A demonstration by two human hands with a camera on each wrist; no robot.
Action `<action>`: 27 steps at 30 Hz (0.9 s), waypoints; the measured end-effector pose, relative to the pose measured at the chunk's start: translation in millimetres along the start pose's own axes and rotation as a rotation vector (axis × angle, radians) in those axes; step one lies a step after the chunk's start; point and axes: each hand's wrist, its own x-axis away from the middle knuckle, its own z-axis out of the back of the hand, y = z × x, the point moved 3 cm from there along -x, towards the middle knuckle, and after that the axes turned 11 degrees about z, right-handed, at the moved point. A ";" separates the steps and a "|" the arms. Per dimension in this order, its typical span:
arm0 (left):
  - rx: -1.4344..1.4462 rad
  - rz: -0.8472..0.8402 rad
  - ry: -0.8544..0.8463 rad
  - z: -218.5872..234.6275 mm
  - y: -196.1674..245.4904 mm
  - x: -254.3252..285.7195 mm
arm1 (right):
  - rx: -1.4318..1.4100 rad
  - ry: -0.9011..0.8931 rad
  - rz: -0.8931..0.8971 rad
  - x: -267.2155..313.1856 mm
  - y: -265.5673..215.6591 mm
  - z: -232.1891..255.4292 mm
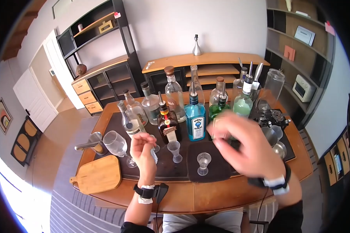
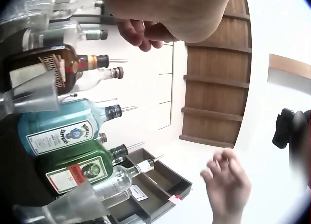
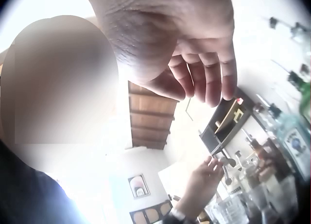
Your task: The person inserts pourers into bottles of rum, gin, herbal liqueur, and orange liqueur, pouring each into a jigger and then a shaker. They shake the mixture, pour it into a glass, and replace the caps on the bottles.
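My left hand (image 1: 143, 153) is raised over the near left part of the table, its fingers loosely bent and holding nothing. My right hand (image 1: 247, 145), blurred, hovers in front of the bottles with bent fingers; the right wrist view shows no object in its fingers (image 3: 212, 83). Between the hands stand a clear double-ended jigger (image 1: 174, 150) and a second one (image 1: 203, 162) on a dark mat (image 1: 217, 173). Behind them are a brown bottle (image 1: 168, 126), a blue gin bottle (image 1: 195, 116) and a green bottle (image 2: 80, 168), which the right hand partly covers in the head view.
A wooden cutting board (image 1: 99, 174) and a stemmed glass (image 1: 115, 143) lie at the left. Several clear bottles line the back. A pale green bottle (image 1: 243, 104), a tall glass jar (image 1: 274, 83) and metal barware (image 1: 279, 149) stand at the right. The table's front edge (image 1: 221, 194) faces me.
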 end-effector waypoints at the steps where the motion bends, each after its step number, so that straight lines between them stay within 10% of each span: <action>1: 0.029 0.015 0.001 3.5 -4.2 3.2 | 0.108 -0.029 0.074 -30.6 16.9 -9.4; 7: 0.143 0.048 -0.064 13.7 -28.3 16.2 | 0.726 -0.390 -0.042 -169.9 165.7 -69.5; 13: 0.185 0.121 -0.093 11.4 -40.3 28.3 | 0.624 -0.513 -0.227 -209.9 248.5 -110.2; 22: 0.153 0.183 -0.065 18.6 -43.6 23.7 | 0.635 -0.506 -0.452 -227.0 295.9 -107.9; 27: 0.179 0.225 -0.037 18.2 -44.9 24.6 | 0.603 -0.677 -0.282 -233.9 298.9 -116.9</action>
